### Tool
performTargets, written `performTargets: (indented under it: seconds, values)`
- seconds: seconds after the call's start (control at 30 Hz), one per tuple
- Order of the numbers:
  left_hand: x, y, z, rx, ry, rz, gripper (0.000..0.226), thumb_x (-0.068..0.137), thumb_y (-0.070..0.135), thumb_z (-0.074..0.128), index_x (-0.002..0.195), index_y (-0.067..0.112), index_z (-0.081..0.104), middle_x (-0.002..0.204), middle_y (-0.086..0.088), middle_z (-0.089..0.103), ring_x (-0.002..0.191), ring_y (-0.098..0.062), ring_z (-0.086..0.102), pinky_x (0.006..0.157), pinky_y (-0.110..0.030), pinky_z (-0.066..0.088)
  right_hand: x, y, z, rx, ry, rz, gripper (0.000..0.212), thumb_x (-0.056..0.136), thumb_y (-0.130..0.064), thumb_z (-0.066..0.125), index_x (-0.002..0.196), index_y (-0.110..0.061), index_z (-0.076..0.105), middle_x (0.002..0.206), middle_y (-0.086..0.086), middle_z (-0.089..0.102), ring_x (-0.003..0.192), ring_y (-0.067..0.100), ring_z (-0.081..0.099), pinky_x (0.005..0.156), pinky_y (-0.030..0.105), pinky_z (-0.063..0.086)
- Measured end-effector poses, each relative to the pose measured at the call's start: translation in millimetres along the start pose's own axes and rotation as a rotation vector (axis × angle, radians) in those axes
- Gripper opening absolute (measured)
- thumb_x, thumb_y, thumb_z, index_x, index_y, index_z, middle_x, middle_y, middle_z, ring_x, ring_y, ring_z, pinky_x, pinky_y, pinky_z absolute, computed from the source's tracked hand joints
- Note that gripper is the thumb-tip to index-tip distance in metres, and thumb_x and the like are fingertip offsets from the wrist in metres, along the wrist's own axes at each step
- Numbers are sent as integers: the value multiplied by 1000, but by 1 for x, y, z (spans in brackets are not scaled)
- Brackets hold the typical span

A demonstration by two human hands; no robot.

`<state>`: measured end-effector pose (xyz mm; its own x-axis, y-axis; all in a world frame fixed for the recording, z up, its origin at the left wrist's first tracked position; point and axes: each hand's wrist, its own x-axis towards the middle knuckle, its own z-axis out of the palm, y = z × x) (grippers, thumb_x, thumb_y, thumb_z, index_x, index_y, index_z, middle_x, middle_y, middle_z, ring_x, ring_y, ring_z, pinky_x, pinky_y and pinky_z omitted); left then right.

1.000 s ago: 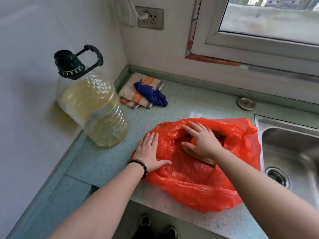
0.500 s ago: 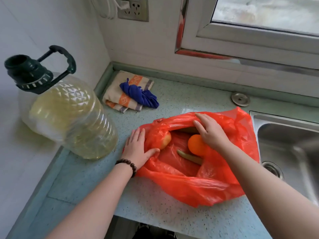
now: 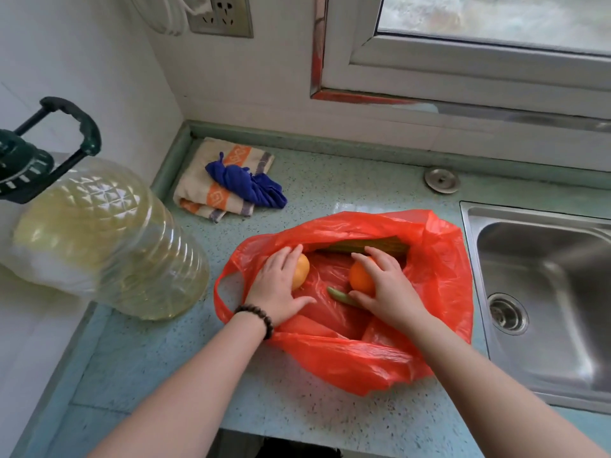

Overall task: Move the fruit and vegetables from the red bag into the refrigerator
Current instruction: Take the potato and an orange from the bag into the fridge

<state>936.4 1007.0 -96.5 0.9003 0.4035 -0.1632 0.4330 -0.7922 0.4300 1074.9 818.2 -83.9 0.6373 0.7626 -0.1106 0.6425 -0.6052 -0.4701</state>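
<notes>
The red plastic bag (image 3: 380,361) lies open on the countertop. Inside it, my left hand (image 3: 279,289) wraps over a yellow-orange fruit (image 3: 301,269) at the bag's left side. My right hand (image 3: 386,289) grips an orange (image 3: 359,279) in the middle of the bag. A thin green vegetable stalk (image 3: 340,295) lies just below the orange, under my right thumb. A long green vegetable (image 3: 363,247) rests along the back of the bag. The refrigerator is not in view.
A large oil jug (image 3: 109,239) with a dark green cap stands at the left. A folded towel (image 3: 215,180) with a blue cloth (image 3: 248,186) on it lies near the wall. A steel sink (image 3: 545,292) is at the right; a round metal cap (image 3: 442,180) sits behind it.
My left hand moved from the bag's outer left edge into the bag and onto the yellow-orange fruit. My right hand closed around the orange. The view shifted closer and rightward.
</notes>
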Motion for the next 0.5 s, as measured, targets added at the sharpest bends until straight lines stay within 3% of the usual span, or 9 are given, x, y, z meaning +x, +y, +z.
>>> performTargets:
  seconds: [0.1, 0.27, 0.5]
  values:
    - [-6, -7, 3, -54, -25, -17, 108, 67, 56, 74, 149, 31, 7, 153, 0, 21, 141, -19, 22, 116, -35, 22, -4, 0, 2, 10, -11, 48, 79, 73, -37, 72, 142, -31, 32, 151, 5, 25, 138, 25, 23, 112, 38, 27]
    - [-17, 4, 9, -99, 45, 16, 95, 68, 56, 73, 143, 24, 25, 143, 3, 39, 132, -16, 38, 112, -32, 27, -12, -4, 4, 46, -2, 50, 81, 72, -37, 72, 142, -32, 31, 148, 1, 27, 133, 24, 30, 106, 38, 34]
    - [-23, 42, -21, -119, 255, 129, 84, 71, 53, 71, 138, 19, 35, 137, 0, 47, 127, -18, 43, 111, -34, 30, -32, -17, -26, 199, 268, 33, 74, 66, -27, 79, 130, -21, 44, 132, 0, 44, 121, 21, 43, 102, 27, 34]
